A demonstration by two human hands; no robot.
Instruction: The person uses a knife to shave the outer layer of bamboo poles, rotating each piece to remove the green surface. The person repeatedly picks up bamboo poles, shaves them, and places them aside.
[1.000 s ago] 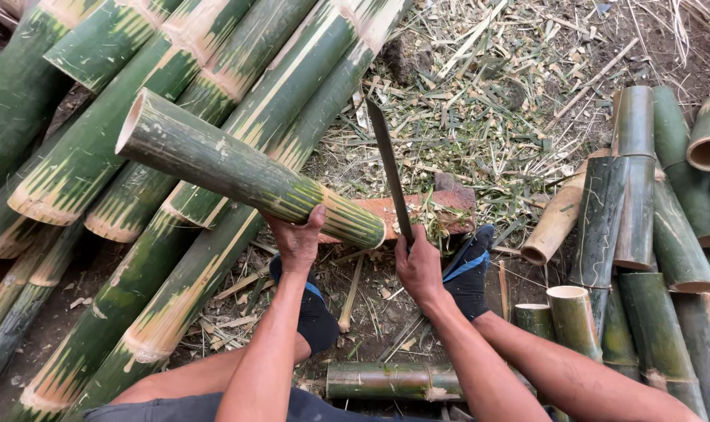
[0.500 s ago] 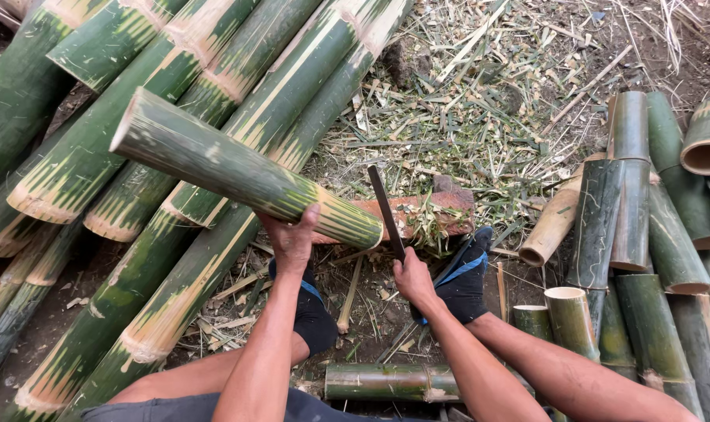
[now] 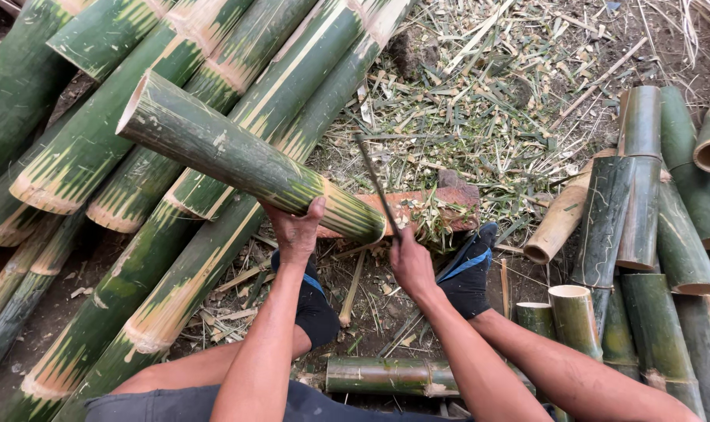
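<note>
**Bamboo section braced on block, blade at its cut end**

Far left: a stack of long green bamboo poles (image 3: 97, 148) lies slantwise on the dirt, cut ends pale and ragged, some running out of the top edge of the view.

On top of the stack, tilted, rests one thick bamboo section (image 3: 237, 160). Its open hollow end points up-left; its tapered, pale lower end comes down onto a reddish wooden block (image 3: 441, 205) strewn with green shavings.

Left hand (image 3: 296, 230): closed around the underside of the section near the tapered end, thumb up over the bark — a firm grip, fingers wrapped.

Right hand (image 3: 409, 266): fist closed on the handle of a long dark blade (image 3: 377, 184). The blade stands nearly upright, leaning slightly left at the top, its lower part just beside the section's cut end. Whether the edge touches the bamboo cannot be told from this view.

Below the hands: two feet in dark shoes with blue trim (image 3: 468, 270), one on each side of the right forearm, and a short bamboo piece (image 3: 390, 375) lying flat between the legs.

Centre-top ground — a litter of chips and split strips (image 3: 488, 109).

Right: a cluster of shorter cut bamboo lengths (image 3: 644, 203), some upright with open ends showing, some leaning on one another.
</note>
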